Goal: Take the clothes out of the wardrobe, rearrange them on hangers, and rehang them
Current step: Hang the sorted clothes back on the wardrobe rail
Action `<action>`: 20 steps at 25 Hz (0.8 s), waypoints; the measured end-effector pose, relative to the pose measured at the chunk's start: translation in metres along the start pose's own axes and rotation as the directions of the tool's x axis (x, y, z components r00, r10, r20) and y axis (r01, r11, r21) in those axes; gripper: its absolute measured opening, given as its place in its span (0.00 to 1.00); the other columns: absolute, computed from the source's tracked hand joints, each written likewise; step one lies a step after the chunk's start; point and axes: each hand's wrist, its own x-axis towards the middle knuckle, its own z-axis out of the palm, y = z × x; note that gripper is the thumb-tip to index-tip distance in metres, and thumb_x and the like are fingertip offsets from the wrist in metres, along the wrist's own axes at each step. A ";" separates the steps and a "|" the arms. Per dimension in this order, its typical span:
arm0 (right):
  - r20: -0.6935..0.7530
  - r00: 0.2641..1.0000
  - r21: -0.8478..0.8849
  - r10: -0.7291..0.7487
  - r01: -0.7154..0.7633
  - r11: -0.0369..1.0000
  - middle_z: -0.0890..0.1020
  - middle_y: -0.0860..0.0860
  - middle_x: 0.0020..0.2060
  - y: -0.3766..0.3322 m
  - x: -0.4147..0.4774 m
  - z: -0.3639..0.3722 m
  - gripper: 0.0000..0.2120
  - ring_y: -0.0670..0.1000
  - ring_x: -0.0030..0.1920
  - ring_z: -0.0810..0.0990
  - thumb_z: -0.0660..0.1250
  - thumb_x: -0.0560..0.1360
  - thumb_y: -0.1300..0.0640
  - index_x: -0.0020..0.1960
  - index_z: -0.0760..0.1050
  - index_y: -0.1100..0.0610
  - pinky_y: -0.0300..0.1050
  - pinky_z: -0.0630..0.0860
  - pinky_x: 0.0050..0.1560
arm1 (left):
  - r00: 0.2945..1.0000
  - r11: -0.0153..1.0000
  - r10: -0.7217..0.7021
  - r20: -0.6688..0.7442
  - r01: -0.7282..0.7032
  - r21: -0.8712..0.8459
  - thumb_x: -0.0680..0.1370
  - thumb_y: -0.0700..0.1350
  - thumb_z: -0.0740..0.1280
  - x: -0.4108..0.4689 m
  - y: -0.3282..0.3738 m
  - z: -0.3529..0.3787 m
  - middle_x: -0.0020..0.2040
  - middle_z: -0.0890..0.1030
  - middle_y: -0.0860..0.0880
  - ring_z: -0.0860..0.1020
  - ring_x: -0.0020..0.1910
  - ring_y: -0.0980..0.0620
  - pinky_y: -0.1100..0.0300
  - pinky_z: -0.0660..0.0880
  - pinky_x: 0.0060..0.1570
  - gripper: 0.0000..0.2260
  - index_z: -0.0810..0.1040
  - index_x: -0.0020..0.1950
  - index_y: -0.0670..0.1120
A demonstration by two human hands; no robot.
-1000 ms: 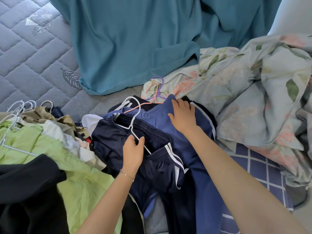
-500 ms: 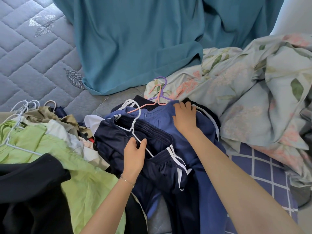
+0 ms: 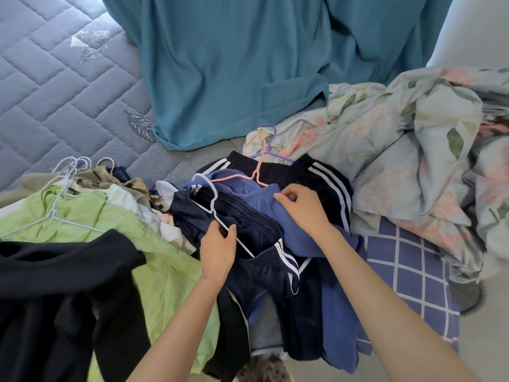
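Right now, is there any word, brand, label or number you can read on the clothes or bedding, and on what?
No text is readable.
Navy shorts: a white mark inside the waistband near the white hanger, too small and blurred to read.
Striped black shorts, green shirt, floral duvet: no lettering visible.

A quilted grey-blue mattress stitched with leaf motifs is seen at the left. A teal sheet is draped across the top. A crumpled floral duvet is piled at the right, above a navy checked cloth.
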 end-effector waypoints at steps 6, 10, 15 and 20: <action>-0.091 0.991 0.229 0.093 -0.070 0.971 0.77 0.60 0.36 -0.077 -0.090 -0.020 0.13 0.49 0.36 0.73 0.68 0.77 0.55 0.42 0.75 0.66 0.44 0.70 0.40 | 0.996 0.937 -0.066 0.053 0.080 -0.340 0.80 0.44 0.66 -0.061 0.039 -0.063 0.40 0.73 0.42 0.78 0.41 0.44 0.58 0.80 0.32 0.10 0.69 0.42 0.44; -0.152 0.974 0.391 0.169 -0.098 0.915 0.77 0.59 0.37 -0.121 -0.152 -0.061 0.14 0.50 0.36 0.73 0.67 0.78 0.55 0.44 0.75 0.68 0.43 0.69 0.39 | 0.992 0.892 0.010 0.123 0.046 -0.450 0.73 0.56 0.66 -0.118 0.066 -0.086 0.51 0.78 0.32 0.79 0.51 0.34 0.38 0.79 0.48 0.17 0.74 0.48 0.42; -0.151 0.975 0.439 0.165 -0.083 0.895 0.72 0.55 0.34 -0.150 -0.236 -0.094 0.13 0.49 0.34 0.69 0.65 0.79 0.55 0.43 0.75 0.66 0.42 0.67 0.37 | 0.987 0.868 0.089 0.135 -0.010 -0.497 0.76 0.53 0.64 -0.199 0.087 -0.116 0.52 0.80 0.37 0.79 0.53 0.37 0.37 0.74 0.58 0.17 0.76 0.53 0.39; -0.110 0.990 0.448 0.092 -0.033 0.893 0.72 0.53 0.33 -0.148 -0.310 -0.112 0.13 0.49 0.34 0.69 0.64 0.79 0.55 0.45 0.75 0.65 0.33 0.66 0.31 | 0.983 0.827 0.173 0.061 -0.112 -0.551 0.76 0.54 0.65 -0.274 0.097 -0.143 0.52 0.79 0.35 0.77 0.54 0.35 0.36 0.73 0.59 0.19 0.75 0.53 0.37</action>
